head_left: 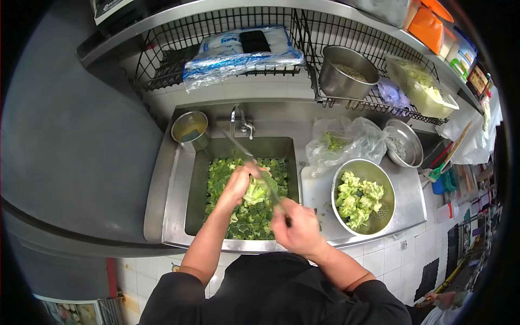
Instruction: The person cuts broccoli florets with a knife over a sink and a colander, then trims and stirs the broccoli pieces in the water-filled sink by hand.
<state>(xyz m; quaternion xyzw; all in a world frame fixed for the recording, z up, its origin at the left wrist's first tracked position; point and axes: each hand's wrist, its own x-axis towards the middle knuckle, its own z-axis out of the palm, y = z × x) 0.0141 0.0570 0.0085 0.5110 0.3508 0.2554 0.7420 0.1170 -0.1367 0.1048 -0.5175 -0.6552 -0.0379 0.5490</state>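
My right hand [298, 225] is closed around the handle of a long knife [266, 185], whose blurred blade slants up and left past my other hand. In my left hand [238, 183] is a piece of broccoli [254, 194], pale stem side showing, its far part partly covered by the blade and fingers. Both hands are above the sink [196, 206], where a thick layer of cut green broccoli florets [246, 225] lies. To the right of the sink stands a metal colander [391, 203] holding pale broccoli stems [357, 199].
A faucet [234, 122] rises behind the sink, beside a metal pot [189, 130]. Clear plastic bags [357, 141] and a steel bowl [405, 142] sit behind the colander. Overhead, wire racks [303, 40] carry a pot [348, 73] and packages. At lower right is another person's hand [447, 299].
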